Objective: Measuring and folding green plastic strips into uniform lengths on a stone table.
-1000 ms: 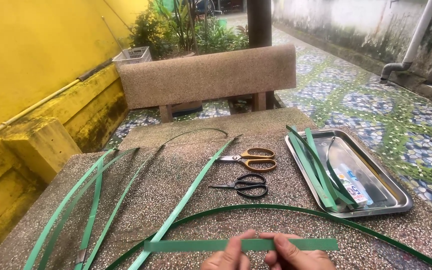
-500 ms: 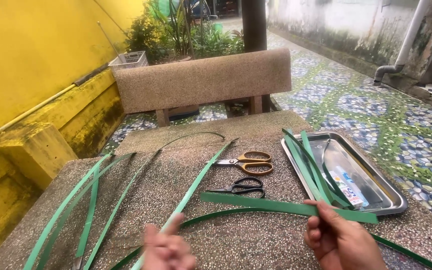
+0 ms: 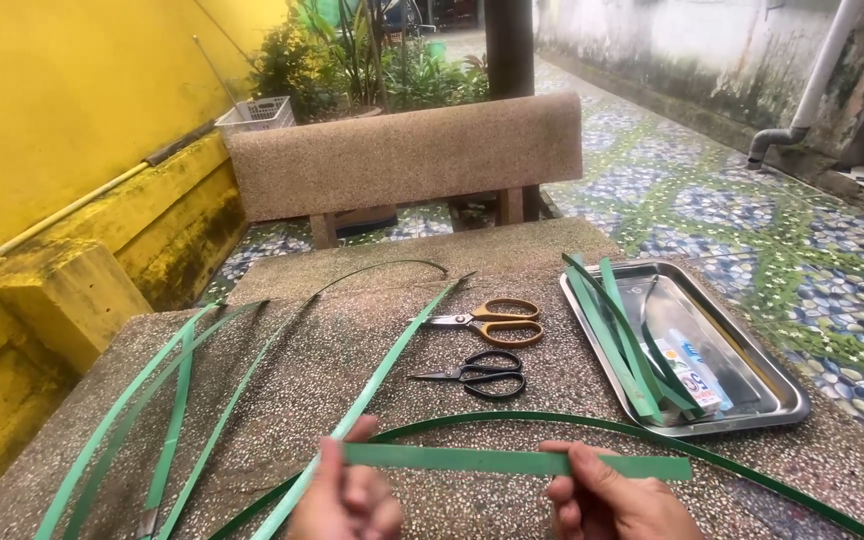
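Both hands, left [image 3: 347,495] and right [image 3: 612,495], pinch a short green strip [image 3: 512,461] level just in front of the black scissors [image 3: 477,374]; it looks best kept taut and flat, fingertips near its ends.

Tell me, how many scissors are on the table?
2. The orange-handled scissors lie mid-table; the black scissors lie just nearer the hands, both left of the metal tray.
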